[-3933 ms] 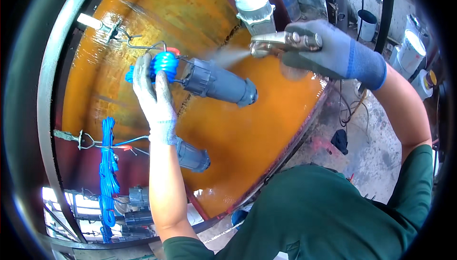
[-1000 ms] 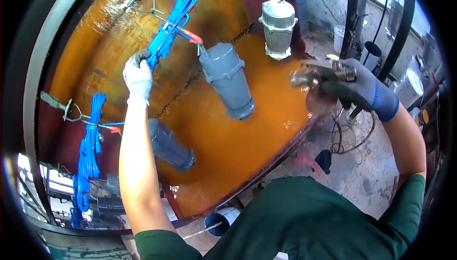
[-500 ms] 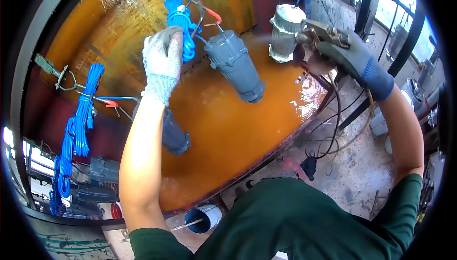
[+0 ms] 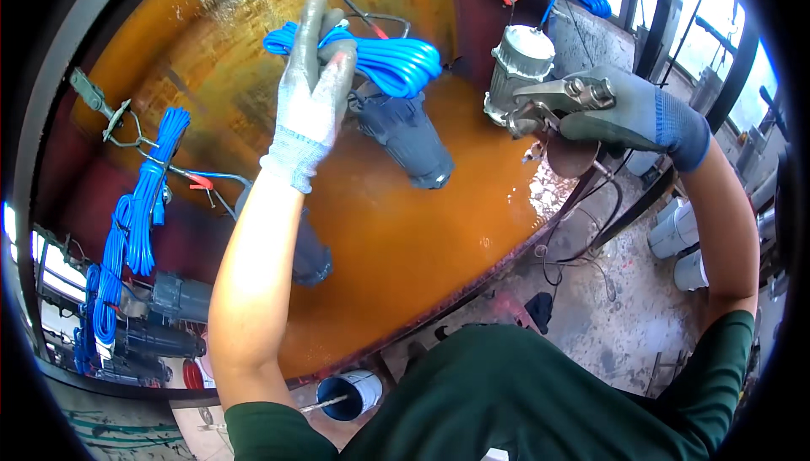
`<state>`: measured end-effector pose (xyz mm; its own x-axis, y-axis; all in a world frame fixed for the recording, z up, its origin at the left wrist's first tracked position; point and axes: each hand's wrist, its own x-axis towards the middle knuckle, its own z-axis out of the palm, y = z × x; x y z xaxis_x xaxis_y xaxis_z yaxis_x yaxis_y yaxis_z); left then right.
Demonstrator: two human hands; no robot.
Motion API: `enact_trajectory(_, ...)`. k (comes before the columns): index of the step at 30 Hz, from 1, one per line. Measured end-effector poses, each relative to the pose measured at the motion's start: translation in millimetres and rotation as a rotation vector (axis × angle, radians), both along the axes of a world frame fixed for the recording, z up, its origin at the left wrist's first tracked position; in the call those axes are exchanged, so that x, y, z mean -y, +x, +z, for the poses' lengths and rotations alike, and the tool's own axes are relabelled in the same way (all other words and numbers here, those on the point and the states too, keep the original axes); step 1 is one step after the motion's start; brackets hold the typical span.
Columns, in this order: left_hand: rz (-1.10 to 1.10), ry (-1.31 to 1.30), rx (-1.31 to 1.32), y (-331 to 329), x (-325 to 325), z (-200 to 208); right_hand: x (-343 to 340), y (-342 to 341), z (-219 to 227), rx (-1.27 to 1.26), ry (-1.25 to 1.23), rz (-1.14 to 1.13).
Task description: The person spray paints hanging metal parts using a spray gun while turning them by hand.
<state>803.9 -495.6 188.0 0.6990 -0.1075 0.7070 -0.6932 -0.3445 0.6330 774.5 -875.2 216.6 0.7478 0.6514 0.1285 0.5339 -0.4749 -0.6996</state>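
My left hand [image 4: 314, 94], in a whitish-grey glove, reaches up with its fingers stretched out across a bundle of blue cable [image 4: 396, 63]. The bundle lies nearly level against the fingers; what the hidden fingertips do behind it cannot be made out. Below it hangs a dark grey motor-like housing [image 4: 407, 139] from a wire hook. My right hand [image 4: 620, 111], gloved grey and blue, is wrapped round a metal spray gun [image 4: 561, 100] with a cup [image 4: 574, 156] underneath. The gun's front end points left, close to a pale silver housing [image 4: 521, 69] hanging behind it.
An orange-stained booth [image 4: 396, 250] spreads behind the hanging parts. More grey housings [image 4: 181, 299] and blue cable bundles [image 4: 152, 183] hang at the left. A hose [image 4: 620, 199] runs down from the gun. Buckets [image 4: 675, 229] stand right, and another bucket [image 4: 363, 392] holds a stick.
The blue bundle has swung from hanging upright to nearly level, and my left fingers have straightened. The spray gun has shifted slightly down and left. The dark housing has moved slightly left.
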Motion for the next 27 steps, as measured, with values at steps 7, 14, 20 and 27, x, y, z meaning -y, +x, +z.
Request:
enact_trajectory(7, 0.617, 0.435, 0.279, 58.4, -101.5, 7.9, -37.3, -20.7, -23.4, -0.123, 0.263, -0.03)
enact_trajectory(14, 0.611, 0.686, 0.176, 77.8, -155.8, 4.5, -31.1, -51.8, 1.1, -0.117, 0.0, -0.174)
enact_trajectory(20, 0.586, 0.659, 0.113, 63.7, -142.6, -3.0, -22.5, -36.6, 14.3, 0.214, -0.003, -0.08)
enact_trajectory(27, 0.531, 0.593, 0.095, 44.7, -131.2, -13.0, -28.3, -17.1, 11.1, 0.281, 0.027, -0.096)
